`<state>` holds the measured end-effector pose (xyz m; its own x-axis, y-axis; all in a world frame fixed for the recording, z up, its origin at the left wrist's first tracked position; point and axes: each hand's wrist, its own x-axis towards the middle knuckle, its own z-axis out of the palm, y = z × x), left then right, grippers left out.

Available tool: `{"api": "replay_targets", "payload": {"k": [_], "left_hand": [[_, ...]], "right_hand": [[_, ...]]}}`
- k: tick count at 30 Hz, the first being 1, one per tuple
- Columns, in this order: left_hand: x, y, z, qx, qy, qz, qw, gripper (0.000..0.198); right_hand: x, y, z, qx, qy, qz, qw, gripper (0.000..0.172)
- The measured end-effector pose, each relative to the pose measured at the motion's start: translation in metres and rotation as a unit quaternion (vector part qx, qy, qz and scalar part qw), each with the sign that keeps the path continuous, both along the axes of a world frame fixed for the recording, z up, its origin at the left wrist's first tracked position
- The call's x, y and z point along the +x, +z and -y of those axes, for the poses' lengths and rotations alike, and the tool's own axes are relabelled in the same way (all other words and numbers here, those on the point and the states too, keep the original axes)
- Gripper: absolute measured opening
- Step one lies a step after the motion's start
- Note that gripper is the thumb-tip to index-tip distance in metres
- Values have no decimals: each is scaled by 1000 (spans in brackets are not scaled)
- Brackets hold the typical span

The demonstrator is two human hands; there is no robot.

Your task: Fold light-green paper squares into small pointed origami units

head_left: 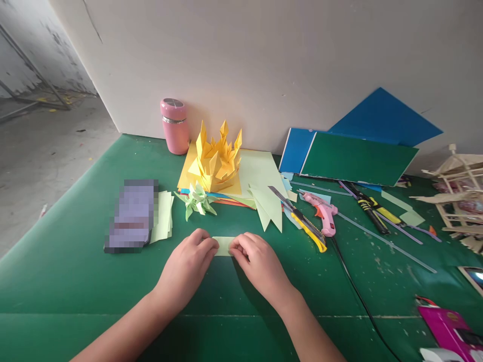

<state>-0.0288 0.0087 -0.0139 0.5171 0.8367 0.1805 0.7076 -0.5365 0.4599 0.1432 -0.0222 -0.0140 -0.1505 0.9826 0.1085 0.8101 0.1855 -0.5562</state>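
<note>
A small pale green strip of paper [225, 246] is held between my two hands, just above or on the green tabletop. My left hand [194, 261] pinches its left end, fingers closed. At its right end, my right hand [256, 264] does the same with thumb and fingertips. Beyond my hands lies a green folded-paper cluster [196, 201] with pointed tips. Behind that, a yellow origami piece [217, 163] with upright points stands on stacked coloured sheets [260, 168]. Pale green slips [162, 216] lie to the left, partly under a blurred phone-like object [132, 216].
To the right lie a yellow utility knife [309, 231], a pink glue gun [322, 211] with a black cord, and cutters [372, 211]. A pink flask [175, 125] stands by the wall. Blue and green boards [358, 156] lean there. A wooden stick model [464, 186] is at far right.
</note>
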Motion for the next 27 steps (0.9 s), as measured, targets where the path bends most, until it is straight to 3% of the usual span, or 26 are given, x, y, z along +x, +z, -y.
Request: {"api": "replay_targets", "payload": {"k": [13,20,27], "left_hand": [[-6,1,-2,-7,-19,52,998,33],[-6,-1,-1,-30,-7,48,998,22],[-5,-1,1,-5,-15,69,997,33]], "right_hand": [[-1,2,-1,-3,-2,-3,1000,19],[-1,3,0,-13,-1,-7,1000,19],[-1,-1,2,-9,1,-33,999,17]]}}
